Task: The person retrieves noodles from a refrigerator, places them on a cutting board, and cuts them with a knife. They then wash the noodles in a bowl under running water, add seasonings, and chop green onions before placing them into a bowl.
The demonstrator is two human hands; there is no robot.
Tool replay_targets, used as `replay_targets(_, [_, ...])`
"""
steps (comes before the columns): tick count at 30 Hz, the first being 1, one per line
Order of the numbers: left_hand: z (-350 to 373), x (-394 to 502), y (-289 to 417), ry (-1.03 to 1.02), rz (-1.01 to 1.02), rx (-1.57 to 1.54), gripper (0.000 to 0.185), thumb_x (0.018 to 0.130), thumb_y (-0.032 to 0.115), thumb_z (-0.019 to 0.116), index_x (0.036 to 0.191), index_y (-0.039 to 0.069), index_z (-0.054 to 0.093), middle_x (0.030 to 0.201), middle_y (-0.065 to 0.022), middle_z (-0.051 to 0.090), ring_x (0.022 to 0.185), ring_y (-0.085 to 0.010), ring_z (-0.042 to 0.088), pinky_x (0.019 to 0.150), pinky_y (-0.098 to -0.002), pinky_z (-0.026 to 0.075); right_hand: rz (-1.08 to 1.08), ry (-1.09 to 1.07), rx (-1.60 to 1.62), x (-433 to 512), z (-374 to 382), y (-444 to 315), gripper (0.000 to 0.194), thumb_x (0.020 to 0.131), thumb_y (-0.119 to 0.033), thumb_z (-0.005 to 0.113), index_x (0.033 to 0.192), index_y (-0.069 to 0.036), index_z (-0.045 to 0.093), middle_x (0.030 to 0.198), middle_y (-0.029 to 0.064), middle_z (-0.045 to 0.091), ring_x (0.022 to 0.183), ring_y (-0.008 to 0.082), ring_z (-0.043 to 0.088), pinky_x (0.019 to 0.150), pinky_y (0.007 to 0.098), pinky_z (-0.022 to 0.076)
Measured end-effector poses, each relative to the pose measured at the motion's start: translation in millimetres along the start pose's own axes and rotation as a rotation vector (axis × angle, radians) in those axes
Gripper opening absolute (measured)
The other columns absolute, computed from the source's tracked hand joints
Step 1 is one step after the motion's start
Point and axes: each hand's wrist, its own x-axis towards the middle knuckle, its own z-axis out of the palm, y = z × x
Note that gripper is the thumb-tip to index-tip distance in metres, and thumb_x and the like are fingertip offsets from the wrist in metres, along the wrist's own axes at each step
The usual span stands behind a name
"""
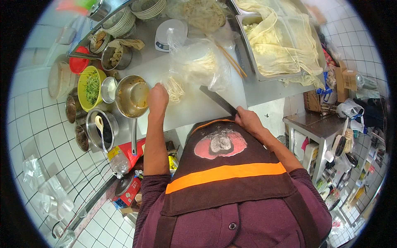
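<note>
My right hand (pixel 248 121) grips the handle of a broad-bladed kitchen knife (pixel 218 99), its blade pointing up and left over the white cutting board (pixel 198 108). My left hand (pixel 158 96) is bent into a fist beside the steel saucepan; whether it holds anything is hidden. A small bundle of pale, thin strands (pixel 174 88), like enoki mushrooms or noodles, lies on the board just right of that hand. Behind it, a clear plastic bag (pixel 214 77) holds more of these pale strands.
To the left stand a saucepan (pixel 132 96) with its handle towards me, a yellow bowl (pixel 81 86) of shredded greens and a steel bowl (pixel 112 124) with a spoon. A white kitchen scale (pixel 170 34), chopsticks (pixel 232 62) and cloth-covered steel trays (pixel 260 76) lie farther back.
</note>
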Motion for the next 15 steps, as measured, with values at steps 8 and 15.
replay_targets(8, [18,-3,18,0.203,0.082,0.068,0.027,0.092,0.031,0.064,0.092,0.003,0.066,0.083,-0.0205,0.070,0.075,-0.0410,0.070,0.067,-0.0517,0.055,-0.024,-0.014,0.001,1,2,5,0.016,0.093,-0.018,0.053,0.098,-0.003,0.050,0.080,0.0270,0.065,0.078,0.0505,0.063,0.071,0.0568,0.0500])
replay_targets(15, [33,4,4,0.019,0.045,0.073,0.022,0.091,0.026,0.064,0.091,0.003,0.065,0.085,-0.0195,0.070,0.079,-0.0408,0.069,0.071,-0.0506,0.056,-0.129,0.013,-0.040,-4,-4,6,0.015,0.091,-0.017,0.058,0.094,-0.005,0.052,0.079,0.0238,0.064,0.077,0.0467,0.064,0.067,0.0537,0.0500])
